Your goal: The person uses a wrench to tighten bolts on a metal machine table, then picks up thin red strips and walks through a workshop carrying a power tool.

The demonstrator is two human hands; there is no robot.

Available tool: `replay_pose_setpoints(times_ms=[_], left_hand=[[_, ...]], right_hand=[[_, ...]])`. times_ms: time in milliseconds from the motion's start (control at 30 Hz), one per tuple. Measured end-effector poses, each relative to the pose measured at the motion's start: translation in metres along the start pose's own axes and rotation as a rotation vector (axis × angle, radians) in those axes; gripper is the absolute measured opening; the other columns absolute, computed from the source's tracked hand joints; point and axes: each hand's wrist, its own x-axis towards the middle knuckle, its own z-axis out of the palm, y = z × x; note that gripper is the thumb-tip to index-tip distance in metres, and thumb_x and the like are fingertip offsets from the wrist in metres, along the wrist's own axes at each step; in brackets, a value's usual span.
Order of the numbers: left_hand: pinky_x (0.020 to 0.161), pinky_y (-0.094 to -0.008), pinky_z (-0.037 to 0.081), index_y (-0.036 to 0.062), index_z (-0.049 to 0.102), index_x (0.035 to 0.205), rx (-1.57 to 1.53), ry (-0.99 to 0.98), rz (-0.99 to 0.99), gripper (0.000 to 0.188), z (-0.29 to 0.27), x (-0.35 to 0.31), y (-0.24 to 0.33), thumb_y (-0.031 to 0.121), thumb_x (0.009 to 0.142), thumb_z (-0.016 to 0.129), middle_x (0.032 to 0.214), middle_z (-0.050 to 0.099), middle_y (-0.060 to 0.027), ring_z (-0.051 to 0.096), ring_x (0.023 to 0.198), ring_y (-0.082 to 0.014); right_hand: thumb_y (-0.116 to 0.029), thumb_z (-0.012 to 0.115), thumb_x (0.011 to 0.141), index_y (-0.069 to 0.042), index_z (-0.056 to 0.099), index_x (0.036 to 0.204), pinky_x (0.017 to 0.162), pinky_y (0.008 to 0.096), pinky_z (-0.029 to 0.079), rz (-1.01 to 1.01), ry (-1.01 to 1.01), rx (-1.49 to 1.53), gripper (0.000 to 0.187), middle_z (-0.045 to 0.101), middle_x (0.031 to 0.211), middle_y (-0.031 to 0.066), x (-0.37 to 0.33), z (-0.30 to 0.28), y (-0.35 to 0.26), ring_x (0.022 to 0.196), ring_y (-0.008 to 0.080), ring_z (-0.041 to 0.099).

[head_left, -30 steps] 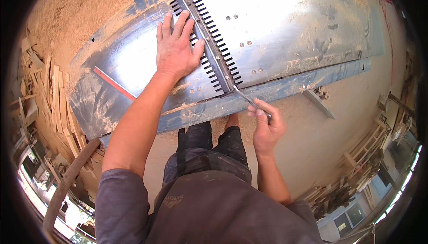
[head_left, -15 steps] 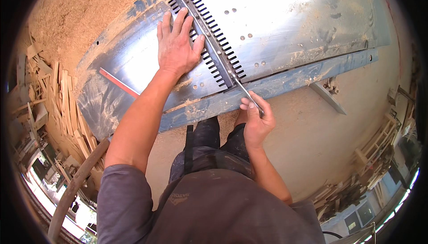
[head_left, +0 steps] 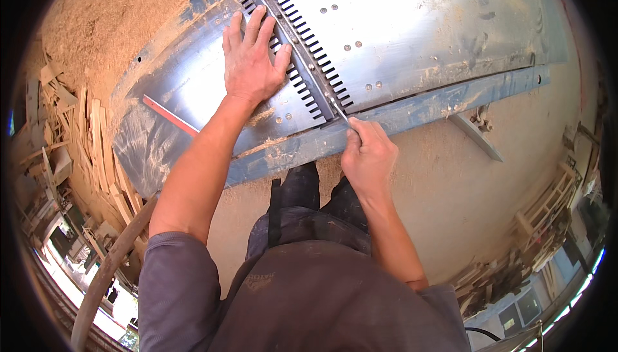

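Observation:
A dusty metal machine bed, like a jointer's, lies before me, its right-hand plate [head_left: 425, 37] polished and shiny. Between comb-toothed plate edges runs a dark cutter head [head_left: 302, 49] with a row of bolts. My left hand [head_left: 252, 72] rests flat with fingers spread on the left plate [head_left: 193, 78], fingertips at the toothed edge beside the cutter head. In my right hand [head_left: 370, 156] is a slim metal wrench [head_left: 340, 112], its far end at a bolt near the cutter head's near end. The fist hides the rest of the handle.
A red-edged strip [head_left: 168, 114] lies on the left plate, by my left forearm. Sawdust [head_left: 129, 17] heaps up beyond the machine. Wood offcuts [head_left: 96, 139] pile at the left, more wood [head_left: 502, 275] at the right. A metal bracket [head_left: 475, 137] juts from the near side.
My right hand has moved up and left along the wrench, closing its fingers into a fist around it; less of the shaft shows. My left hand stays on the plate.

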Motion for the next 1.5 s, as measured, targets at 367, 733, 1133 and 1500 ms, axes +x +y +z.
replay_pose_setpoints(times_ms=[367, 733, 1133, 1500], left_hand=[[0.122, -0.0551, 0.024, 0.0023, 0.052, 0.143, -0.003, -0.012, -0.001, 0.061, -0.007, 0.002, 0.005, 0.036, 0.093, 0.061, 0.159, 0.04, -0.0122, 0.03, 0.145, -0.0448], [0.124, -0.0508, 0.023, -0.0007, 0.044, 0.147, -0.309, 0.144, -0.154, 0.065, 0.0, 0.011, -0.015, 0.026, 0.09, 0.063, 0.157, 0.041, -0.0208, 0.032, 0.146, -0.0441], [0.105, -0.0463, 0.04, -0.0002, 0.053, 0.141, -0.286, 0.282, -0.223, 0.058, 0.014, 0.081, -0.044, -0.002, 0.083, 0.048, 0.118, 0.062, -0.0171, 0.05, 0.112, -0.0387], [0.093, -0.0452, 0.044, 0.0054, 0.06, 0.136, -0.298, 0.307, -0.233, 0.057, 0.016, 0.107, -0.055, -0.005, 0.081, 0.048, 0.098, 0.066, -0.0117, 0.055, 0.099, -0.036]], right_hand=[[0.001, 0.069, 0.082, -0.002, 0.07, 0.103, 0.064, 0.0448, 0.052, -0.072, 0.008, 0.115, 0.021, 0.066, 0.084, 0.0149, -0.007, 0.0, 0.021, 0.074, 0.0379, 0.066], [0.001, 0.069, 0.083, 0.0, 0.07, 0.108, 0.063, 0.0443, 0.052, -0.121, -0.087, 0.118, 0.025, 0.066, 0.085, 0.0169, -0.016, -0.005, 0.028, 0.074, 0.0376, 0.067], [0.001, 0.069, 0.083, -0.001, 0.071, 0.11, 0.059, 0.0435, 0.051, -0.124, -0.087, 0.1, 0.028, 0.063, 0.081, 0.0147, -0.017, -0.006, 0.024, 0.068, 0.0362, 0.064], [0.001, 0.07, 0.083, -0.002, 0.072, 0.111, 0.059, 0.0435, 0.051, -0.126, -0.086, 0.113, 0.029, 0.062, 0.08, 0.0145, -0.017, -0.008, 0.02, 0.067, 0.0361, 0.063]])
